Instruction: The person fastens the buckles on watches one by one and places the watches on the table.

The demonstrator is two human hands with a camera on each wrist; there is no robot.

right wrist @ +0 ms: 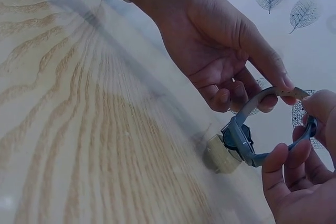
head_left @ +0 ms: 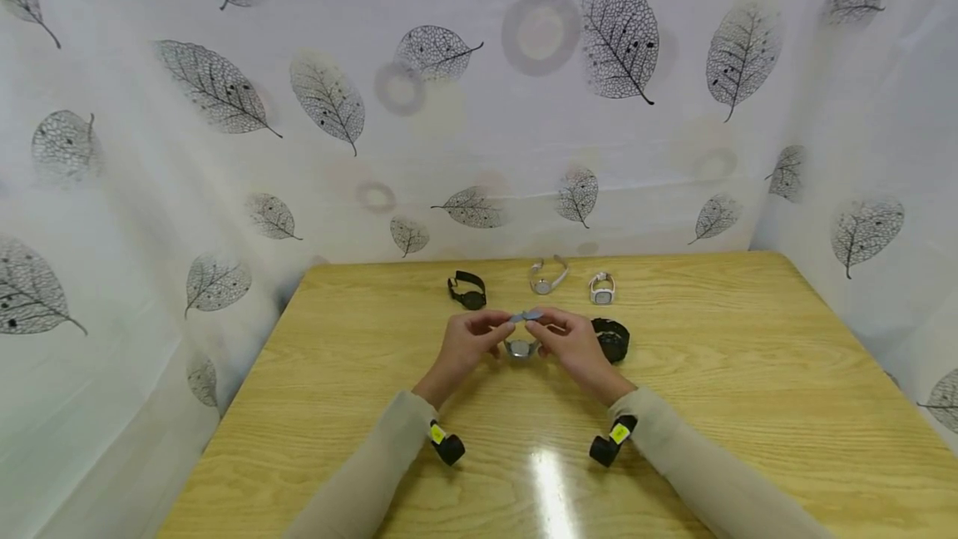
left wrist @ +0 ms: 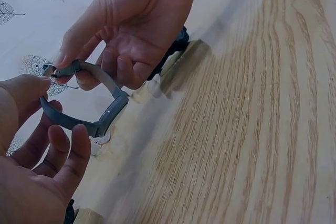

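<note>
A grey-blue wristwatch (head_left: 521,348) is held up above the table by both hands, its strap bent into a loop with the watch face at the lower side. My left hand (head_left: 466,346) pinches one end of the strap (right wrist: 258,98) between thumb and fingers. The other strap end is pinched by my right hand (head_left: 570,344), where a metal buckle (left wrist: 49,70) shows beside the thumb in the left wrist view. Both strap ends come close together between the fingertips; whether they are joined, I cannot tell. Just beyond the right hand lies a black watch (head_left: 614,340), partly hidden by it.
Farther back on the wooden table (head_left: 359,356) lie a black watch (head_left: 473,299), a pale slim watch (head_left: 543,286) and a white square-faced watch (head_left: 602,293). A leaf-patterned white curtain (head_left: 464,140) hangs behind the table and along its sides.
</note>
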